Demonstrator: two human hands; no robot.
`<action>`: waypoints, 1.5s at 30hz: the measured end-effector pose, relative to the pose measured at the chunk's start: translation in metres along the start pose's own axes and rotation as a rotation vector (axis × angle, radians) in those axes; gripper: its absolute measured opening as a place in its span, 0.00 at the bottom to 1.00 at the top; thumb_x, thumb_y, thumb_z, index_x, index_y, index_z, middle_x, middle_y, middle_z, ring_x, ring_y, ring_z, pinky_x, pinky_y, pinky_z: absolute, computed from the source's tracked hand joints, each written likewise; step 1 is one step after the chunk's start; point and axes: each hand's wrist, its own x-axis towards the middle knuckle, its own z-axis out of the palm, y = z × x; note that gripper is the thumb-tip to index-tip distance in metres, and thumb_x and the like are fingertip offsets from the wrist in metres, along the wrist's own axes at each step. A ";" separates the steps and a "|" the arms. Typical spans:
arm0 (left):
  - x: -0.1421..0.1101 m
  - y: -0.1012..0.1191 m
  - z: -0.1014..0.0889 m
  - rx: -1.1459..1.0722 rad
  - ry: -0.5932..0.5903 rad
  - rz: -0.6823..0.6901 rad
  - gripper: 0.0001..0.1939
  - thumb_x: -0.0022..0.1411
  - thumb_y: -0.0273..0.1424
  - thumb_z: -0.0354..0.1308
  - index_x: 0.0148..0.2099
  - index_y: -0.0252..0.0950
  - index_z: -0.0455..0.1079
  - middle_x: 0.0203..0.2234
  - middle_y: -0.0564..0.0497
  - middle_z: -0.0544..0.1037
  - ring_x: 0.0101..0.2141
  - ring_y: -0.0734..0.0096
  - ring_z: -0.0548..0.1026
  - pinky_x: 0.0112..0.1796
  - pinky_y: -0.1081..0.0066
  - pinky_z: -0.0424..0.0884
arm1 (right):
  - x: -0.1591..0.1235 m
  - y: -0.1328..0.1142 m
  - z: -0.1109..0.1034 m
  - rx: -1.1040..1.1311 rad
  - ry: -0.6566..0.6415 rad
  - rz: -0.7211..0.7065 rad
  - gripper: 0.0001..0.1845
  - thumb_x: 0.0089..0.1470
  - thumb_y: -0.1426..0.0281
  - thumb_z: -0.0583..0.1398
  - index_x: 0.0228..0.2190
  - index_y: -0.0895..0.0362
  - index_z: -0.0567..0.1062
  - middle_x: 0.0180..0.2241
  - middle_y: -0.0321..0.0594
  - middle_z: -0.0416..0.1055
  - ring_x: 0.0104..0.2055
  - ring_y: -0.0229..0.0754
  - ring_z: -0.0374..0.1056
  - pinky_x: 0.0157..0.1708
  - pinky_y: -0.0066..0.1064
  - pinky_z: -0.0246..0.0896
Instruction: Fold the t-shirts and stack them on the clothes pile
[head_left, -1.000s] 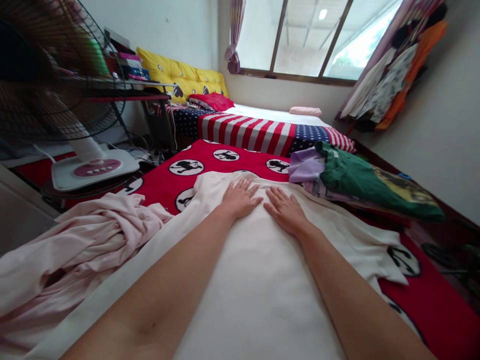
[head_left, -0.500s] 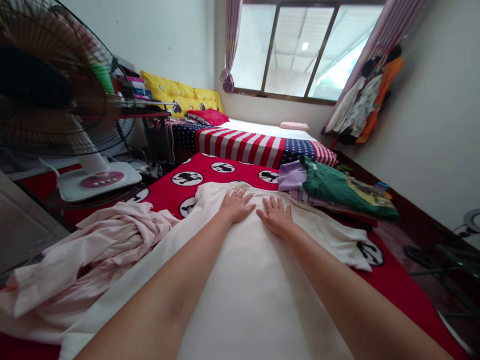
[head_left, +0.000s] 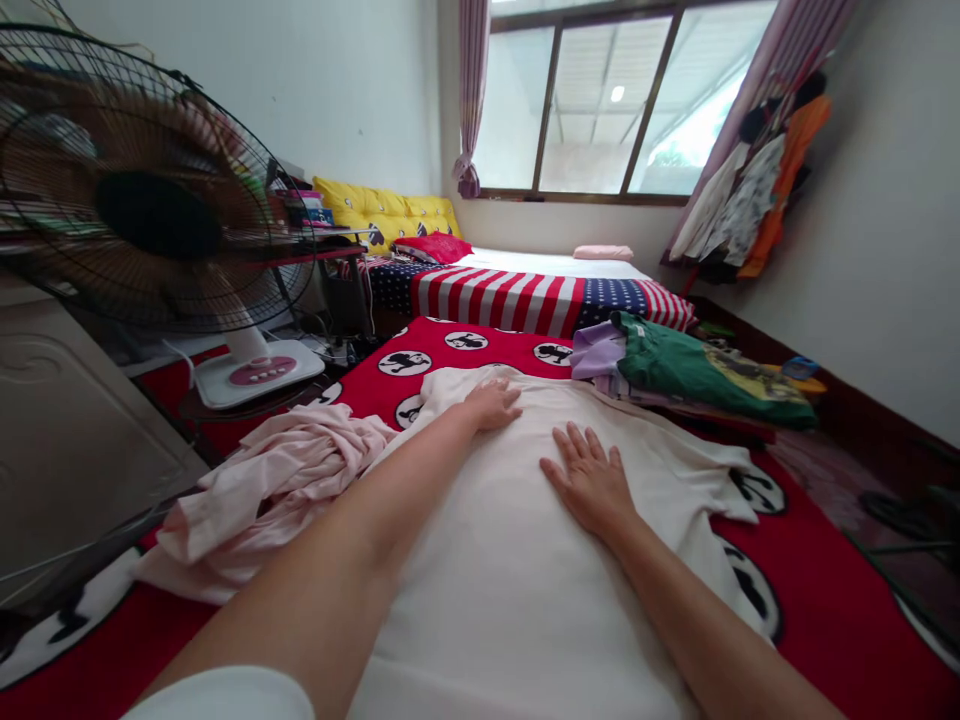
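Note:
My left hand (head_left: 491,405) rests on the top edge of a large cream cloth garment (head_left: 517,580), its fingers lying close together. My right hand (head_left: 589,480) lies flat on the same garment nearer to me, with fingers spread and nothing gripped. The garment looks like a wide T-shirt, with a sleeve or hem reaching right. A bunched pale pink garment (head_left: 270,495) lies to the left of my left forearm, not touching my hand. Both lie on a red blanket (head_left: 465,350) printed with cartoon figures in white circles.
A folded pile of green and lilac clothes (head_left: 697,375) lies to the right. A standing electric fan (head_left: 154,215) is at the left. Beyond is a bed with a flag-patterned cover (head_left: 499,300), a yellow cushion (head_left: 382,212), and hanging clothes (head_left: 750,190) on the right wall.
My right hand has slid back toward me, away from my left hand. The pink garment now looks more bunched and smaller, and the view has tilted upward.

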 end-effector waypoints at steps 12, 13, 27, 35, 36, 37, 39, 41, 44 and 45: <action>-0.065 -0.108 -0.068 -0.288 0.152 -0.542 0.15 0.53 0.40 0.64 0.29 0.31 0.73 0.24 0.44 0.77 0.25 0.64 0.75 0.28 0.69 0.71 | -0.002 -0.003 -0.002 -0.002 0.006 0.014 0.34 0.62 0.51 0.42 0.65 0.52 0.52 0.68 0.40 0.42 0.69 0.52 0.36 0.63 0.55 0.36; -0.066 -0.107 -0.064 -0.318 0.130 -0.547 0.17 0.52 0.42 0.64 0.27 0.31 0.71 0.21 0.46 0.76 0.23 0.66 0.74 0.26 0.70 0.69 | -0.002 -0.003 -0.002 0.003 0.008 0.014 0.34 0.62 0.51 0.42 0.65 0.52 0.53 0.68 0.40 0.42 0.69 0.52 0.36 0.63 0.55 0.36; -0.043 0.012 -0.061 -0.309 0.320 -0.049 0.10 0.53 0.30 0.61 0.40 0.38 0.75 0.42 0.50 0.78 0.43 0.67 0.73 0.43 0.73 0.68 | -0.002 -0.002 -0.002 0.045 0.020 0.006 0.34 0.62 0.50 0.42 0.64 0.52 0.54 0.68 0.39 0.43 0.69 0.52 0.37 0.63 0.55 0.35; -0.140 0.003 -0.061 -0.328 0.216 0.083 0.15 0.57 0.38 0.58 0.42 0.35 0.77 0.39 0.47 0.80 0.39 0.63 0.76 0.40 0.69 0.72 | -0.002 -0.001 -0.001 0.044 0.014 0.009 0.35 0.62 0.50 0.42 0.64 0.52 0.54 0.68 0.39 0.43 0.69 0.51 0.36 0.63 0.54 0.35; -0.159 -0.007 -0.061 -0.287 0.200 0.045 0.15 0.57 0.38 0.57 0.43 0.36 0.76 0.40 0.47 0.80 0.40 0.62 0.76 0.41 0.69 0.72 | -0.002 -0.001 -0.001 0.042 0.018 0.007 0.35 0.62 0.50 0.42 0.64 0.52 0.54 0.68 0.39 0.43 0.69 0.51 0.37 0.63 0.55 0.35; -0.178 -0.015 -0.061 -0.248 0.179 0.012 0.16 0.57 0.38 0.57 0.45 0.37 0.76 0.41 0.48 0.79 0.41 0.62 0.76 0.42 0.68 0.71 | -0.002 -0.001 -0.001 0.040 0.020 0.006 0.35 0.62 0.50 0.42 0.64 0.52 0.54 0.68 0.39 0.43 0.69 0.51 0.37 0.63 0.55 0.35; -0.213 -0.027 -0.060 -0.195 0.133 -0.040 0.18 0.57 0.38 0.56 0.48 0.38 0.75 0.43 0.48 0.79 0.42 0.61 0.76 0.43 0.67 0.71 | -0.001 -0.001 -0.002 0.032 0.016 0.004 0.35 0.62 0.51 0.42 0.64 0.52 0.54 0.68 0.39 0.43 0.69 0.51 0.37 0.63 0.55 0.36; -0.243 -0.033 -0.060 -0.163 0.102 -0.080 0.20 0.57 0.38 0.56 0.50 0.39 0.74 0.46 0.48 0.78 0.44 0.59 0.75 0.45 0.66 0.70 | -0.001 -0.002 -0.001 0.021 0.000 0.007 0.35 0.62 0.50 0.41 0.64 0.52 0.53 0.68 0.39 0.42 0.69 0.51 0.37 0.63 0.56 0.36; -0.274 -0.033 -0.058 -0.130 0.112 -0.189 0.21 0.55 0.39 0.58 0.52 0.43 0.74 0.49 0.49 0.77 0.48 0.56 0.73 0.49 0.64 0.67 | 0.001 -0.003 0.000 0.005 -0.026 0.019 0.35 0.62 0.51 0.40 0.64 0.52 0.53 0.68 0.39 0.41 0.69 0.51 0.37 0.63 0.57 0.36; -0.281 -0.033 -0.058 -0.115 0.123 -0.258 0.21 0.53 0.40 0.59 0.50 0.44 0.74 0.48 0.48 0.78 0.47 0.55 0.74 0.49 0.63 0.67 | 0.002 -0.003 -0.001 0.000 -0.038 0.021 0.35 0.62 0.51 0.40 0.64 0.52 0.53 0.68 0.39 0.41 0.69 0.51 0.36 0.62 0.57 0.36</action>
